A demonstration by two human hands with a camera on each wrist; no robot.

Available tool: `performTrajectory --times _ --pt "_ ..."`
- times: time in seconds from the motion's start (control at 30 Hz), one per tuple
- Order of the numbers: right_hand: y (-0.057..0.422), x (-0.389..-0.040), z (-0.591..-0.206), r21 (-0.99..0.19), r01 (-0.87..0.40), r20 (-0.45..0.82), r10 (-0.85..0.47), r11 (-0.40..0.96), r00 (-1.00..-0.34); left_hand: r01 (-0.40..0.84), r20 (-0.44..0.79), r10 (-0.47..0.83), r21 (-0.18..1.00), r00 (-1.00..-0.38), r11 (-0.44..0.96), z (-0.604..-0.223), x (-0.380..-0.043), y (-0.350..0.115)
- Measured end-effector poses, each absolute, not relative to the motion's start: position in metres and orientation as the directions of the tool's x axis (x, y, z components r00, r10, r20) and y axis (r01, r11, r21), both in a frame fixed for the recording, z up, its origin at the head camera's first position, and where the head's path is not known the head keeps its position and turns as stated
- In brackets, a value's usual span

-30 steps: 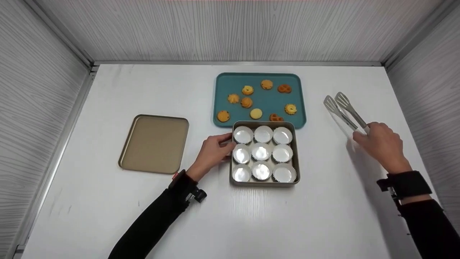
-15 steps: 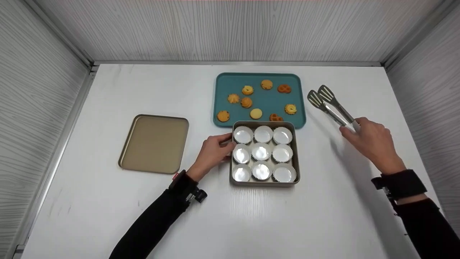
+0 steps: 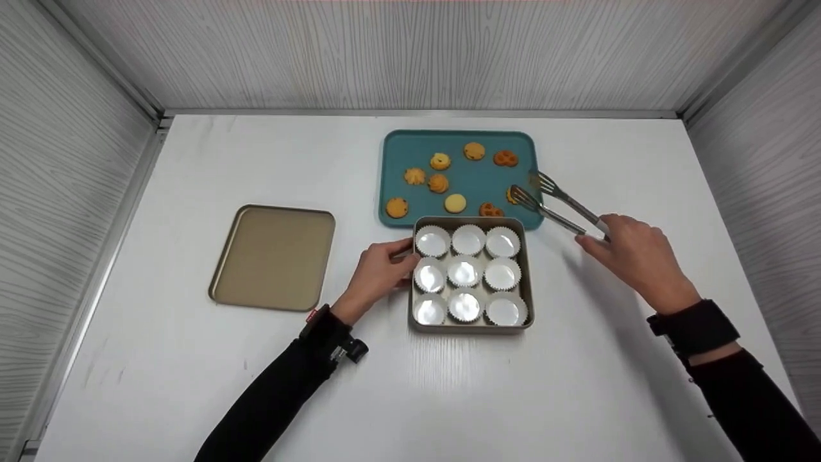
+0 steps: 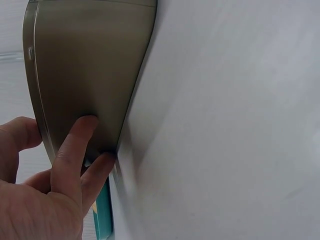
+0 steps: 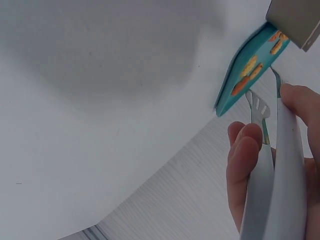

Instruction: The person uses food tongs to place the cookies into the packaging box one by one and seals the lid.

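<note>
My left hand (image 3: 383, 269) holds the left wall of a square metal baking tin (image 3: 471, 328), thumb at the rim and fingertips against the outer side. Inside the tin, white fluted cupcake liners (image 3: 503, 274) stand in three rows of three. With my right hand (image 3: 644, 256) I grip the pale handles of slotted food tongs (image 3: 573, 205). Their two slotted heads are spread apart over the right side of a teal tray (image 3: 494, 183). One head partly covers a yellow cookie (image 3: 511, 195). In the right wrist view, my thumb and fingers lie on either side of the tong handles (image 5: 287, 185).
Several cookies lie scattered on the teal tray, among them a pretzel-shaped one (image 3: 505, 158) and a plain round one (image 3: 455, 203). The tin overlaps the tray's front edge in the head view. A flat gold lid (image 3: 276, 256) lies at the left. Panels wall the table's back and sides.
My right hand has carried the tongs leftward from the right side of the table to over the teal tray's right side. My left hand and the tin have stayed in place.
</note>
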State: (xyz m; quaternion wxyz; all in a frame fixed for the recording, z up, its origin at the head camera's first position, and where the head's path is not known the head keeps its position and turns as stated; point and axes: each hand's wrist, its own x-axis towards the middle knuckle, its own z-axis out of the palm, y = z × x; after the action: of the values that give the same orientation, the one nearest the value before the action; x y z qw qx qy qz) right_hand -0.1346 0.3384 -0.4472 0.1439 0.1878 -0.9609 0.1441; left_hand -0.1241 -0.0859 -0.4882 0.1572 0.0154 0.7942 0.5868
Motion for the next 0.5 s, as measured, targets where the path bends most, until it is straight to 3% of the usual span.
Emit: performTrajectory --times 0.5 --pt "0.327 -0.141 -0.453 -0.15 -0.404 0.329 -0.34 0.902 -0.881 -0.159 -0.227 0.22 0.944 -0.949 0.288 -0.49 -0.124 -0.087"
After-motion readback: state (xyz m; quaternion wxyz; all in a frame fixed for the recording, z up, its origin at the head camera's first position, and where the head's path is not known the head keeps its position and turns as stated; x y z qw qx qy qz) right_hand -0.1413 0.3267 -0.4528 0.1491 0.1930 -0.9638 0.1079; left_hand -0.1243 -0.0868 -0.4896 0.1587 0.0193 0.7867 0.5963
